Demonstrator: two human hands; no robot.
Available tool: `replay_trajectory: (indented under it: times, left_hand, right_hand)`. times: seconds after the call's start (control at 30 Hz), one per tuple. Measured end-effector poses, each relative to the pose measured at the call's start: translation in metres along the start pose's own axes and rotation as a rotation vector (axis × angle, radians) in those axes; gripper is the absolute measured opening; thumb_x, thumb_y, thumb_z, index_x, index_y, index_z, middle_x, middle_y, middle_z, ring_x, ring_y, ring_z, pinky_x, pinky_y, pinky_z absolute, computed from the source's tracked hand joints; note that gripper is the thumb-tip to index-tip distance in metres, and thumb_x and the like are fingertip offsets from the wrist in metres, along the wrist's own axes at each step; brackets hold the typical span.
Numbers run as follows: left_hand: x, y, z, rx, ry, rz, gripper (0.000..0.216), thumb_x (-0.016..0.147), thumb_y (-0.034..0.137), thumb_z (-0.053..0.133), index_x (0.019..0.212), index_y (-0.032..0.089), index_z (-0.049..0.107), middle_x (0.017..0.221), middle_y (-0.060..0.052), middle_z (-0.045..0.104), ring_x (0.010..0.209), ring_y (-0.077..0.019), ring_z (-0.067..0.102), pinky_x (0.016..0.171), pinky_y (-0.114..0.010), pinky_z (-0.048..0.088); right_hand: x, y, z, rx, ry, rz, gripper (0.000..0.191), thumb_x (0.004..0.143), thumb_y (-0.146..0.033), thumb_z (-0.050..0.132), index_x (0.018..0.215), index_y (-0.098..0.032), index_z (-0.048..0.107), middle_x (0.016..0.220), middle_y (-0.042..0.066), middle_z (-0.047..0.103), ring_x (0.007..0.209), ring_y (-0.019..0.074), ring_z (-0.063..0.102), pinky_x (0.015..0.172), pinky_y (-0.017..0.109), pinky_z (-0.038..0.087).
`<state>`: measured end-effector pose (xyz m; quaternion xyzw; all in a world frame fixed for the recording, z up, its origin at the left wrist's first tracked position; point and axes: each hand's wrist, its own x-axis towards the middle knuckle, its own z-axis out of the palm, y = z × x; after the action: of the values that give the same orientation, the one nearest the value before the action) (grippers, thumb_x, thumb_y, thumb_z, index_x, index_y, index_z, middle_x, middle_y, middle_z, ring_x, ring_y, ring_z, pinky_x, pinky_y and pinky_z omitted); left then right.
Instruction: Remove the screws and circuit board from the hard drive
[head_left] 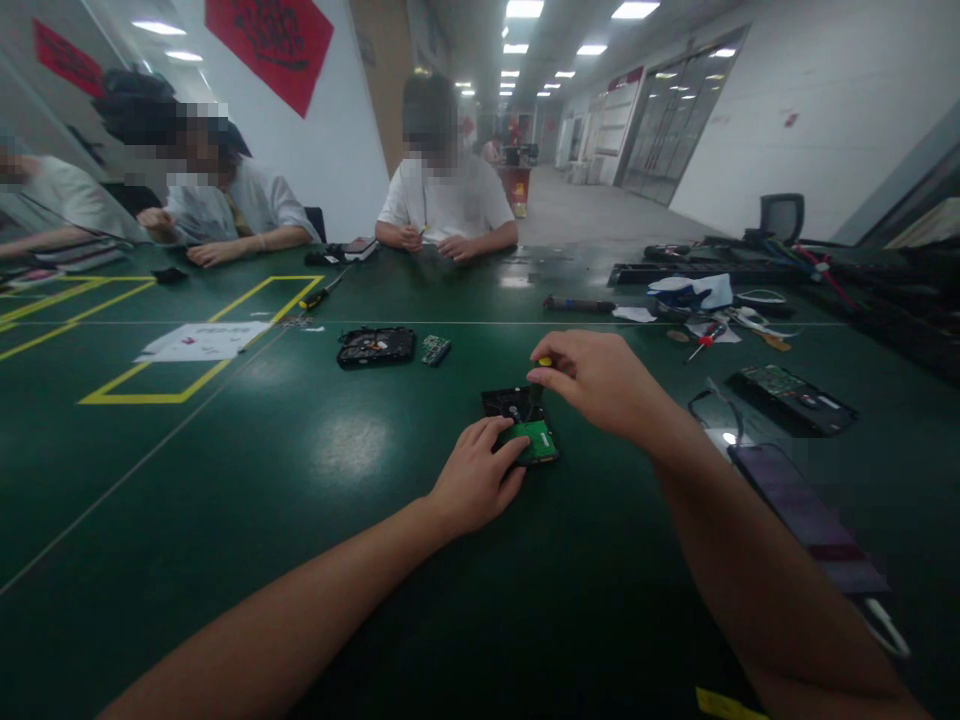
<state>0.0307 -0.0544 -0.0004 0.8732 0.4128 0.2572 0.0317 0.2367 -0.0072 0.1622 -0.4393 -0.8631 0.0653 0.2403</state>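
Observation:
A hard drive (534,442) with a green circuit board lies flat on the green table in front of me. My left hand (480,465) grips its near left side, fingers across the top and thumb along the near edge. Above the drive's far right part, my right hand (592,380) is closed around a screwdriver (546,363) with a yellow-capped dark handle. The screwdriver stands upright, pointing down at the drive; its tip is too small and dark to make out.
Another opened hard drive (375,346) and a small circuit board (435,349) lie beyond, to the left. On the right are a third drive (795,397), a phone (806,510), glasses (716,410) and a red screwdriver (705,342). Several people sit across the table.

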Motion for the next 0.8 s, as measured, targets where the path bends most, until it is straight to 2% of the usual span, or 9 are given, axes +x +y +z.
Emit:
replay_trajectory:
  times: [0.17,0.3,0.4,0.57,0.63,0.8]
  left_hand:
    - [-0.001,-0.001,0.001,0.008,0.002,0.005,0.041,0.096,0.030,0.063,0.137,0.023,0.063,0.145,-0.015,0.053,0.137,-0.0350,0.049,0.115,-0.058,0.045]
    - [0.000,0.001,0.000,0.024,-0.005,0.006,0.041,0.097,0.030,0.062,0.136,0.022,0.063,0.145,-0.015,0.053,0.137,-0.0356,0.048,0.115,-0.058,0.045]
    - [0.000,0.001,-0.002,0.025,-0.008,0.009,0.041,0.096,0.030,0.063,0.136,0.021,0.063,0.145,-0.016,0.053,0.137,-0.0356,0.049,0.115,-0.058,0.045]
    - [0.001,0.001,-0.002,0.023,-0.001,0.009,0.041,0.096,0.029,0.063,0.136,0.021,0.063,0.145,-0.015,0.053,0.137,-0.0354,0.048,0.116,-0.057,0.044]
    - [0.000,0.001,-0.001,0.020,0.001,0.004,0.042,0.096,0.029,0.063,0.137,0.022,0.063,0.145,-0.015,0.053,0.137,-0.0350,0.048,0.115,-0.057,0.044]
    - [0.000,0.000,0.000,0.023,-0.013,0.001,0.041,0.096,0.031,0.064,0.136,0.022,0.063,0.144,-0.015,0.053,0.137,-0.0355,0.049,0.115,-0.057,0.045]
  right_hand:
    - [0.001,-0.002,0.001,-0.008,-0.006,-0.003,0.015,0.096,-0.035,0.069,0.100,-0.022,0.076,0.102,0.008,0.077,0.091,0.0253,0.068,0.083,0.036,0.044]
    - [-0.001,-0.006,0.000,0.061,-0.062,-0.059,0.022,0.098,-0.024,0.061,0.113,-0.023,0.075,0.115,0.006,0.077,0.099,0.0243,0.069,0.087,0.035,0.046]
    - [-0.002,-0.009,0.000,0.068,-0.083,-0.060,0.029,0.097,-0.019,0.056,0.121,-0.021,0.072,0.112,0.007,0.077,0.097,0.0236,0.068,0.086,0.034,0.046]
    - [-0.001,-0.005,0.003,0.043,-0.045,-0.072,0.017,0.099,-0.025,0.059,0.106,-0.020,0.072,0.103,0.008,0.074,0.093,0.0237,0.066,0.085,0.035,0.045]
    - [0.000,-0.001,0.004,0.030,-0.040,-0.100,0.014,0.098,-0.022,0.059,0.102,-0.020,0.072,0.103,0.008,0.074,0.095,0.0239,0.066,0.087,0.035,0.045]
    - [-0.001,0.001,0.002,0.049,-0.051,-0.090,0.023,0.094,-0.011,0.057,0.110,-0.020,0.071,0.107,0.006,0.076,0.091,0.0212,0.068,0.084,0.032,0.045]
